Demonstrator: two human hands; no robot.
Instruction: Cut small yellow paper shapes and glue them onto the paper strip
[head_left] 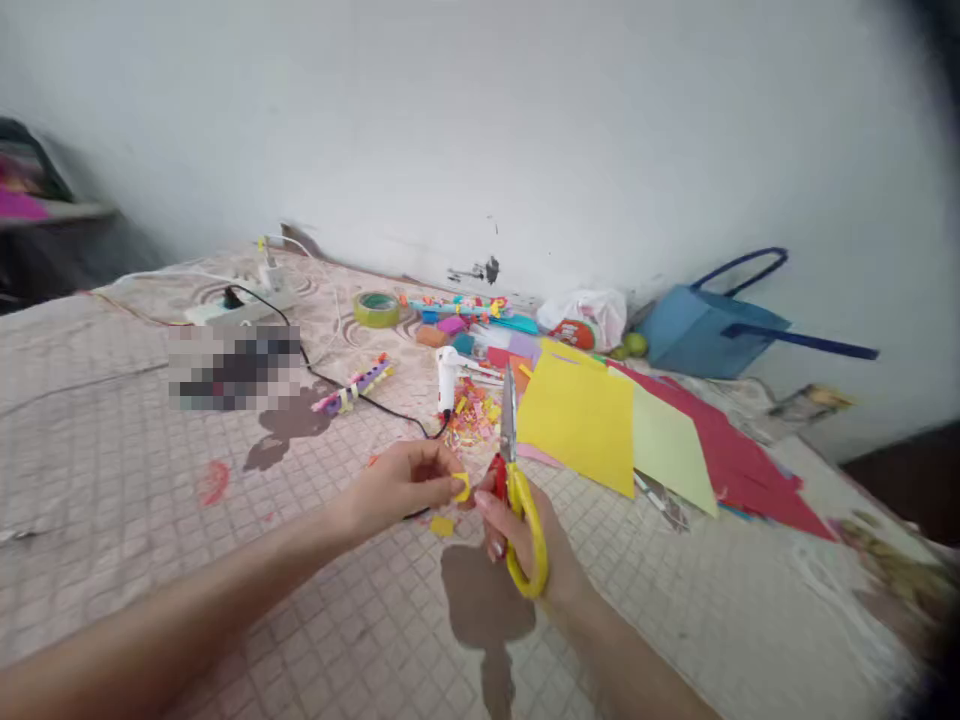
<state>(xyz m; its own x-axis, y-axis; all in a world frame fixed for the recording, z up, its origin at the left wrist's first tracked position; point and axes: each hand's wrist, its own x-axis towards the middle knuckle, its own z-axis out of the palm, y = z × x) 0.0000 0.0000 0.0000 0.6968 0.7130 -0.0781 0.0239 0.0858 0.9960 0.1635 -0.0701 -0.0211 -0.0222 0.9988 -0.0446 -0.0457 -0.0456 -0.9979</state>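
Between the thumb and fingers of my left hand (409,487) is a small yellow paper piece (461,487). My right hand (540,540) is wrapped round a pair of scissors (528,535) with one yellow and one red handle. The scissors' blades (508,415) point up and away from me and look closed. My right fingertips are close to the yellow piece; whether they touch it I cannot tell. Another small yellow paper scrap (442,526) lies on the cloth below my left hand.
Beyond my hands are a white glue gun (448,380) with a black cord and a heap of paper scraps (476,412). Yellow sheets (577,420) and red sheets (757,475) lie to the right. Behind stand a tape roll (376,309) and a blue bag (712,330). A decorated strip (354,386) lies left.
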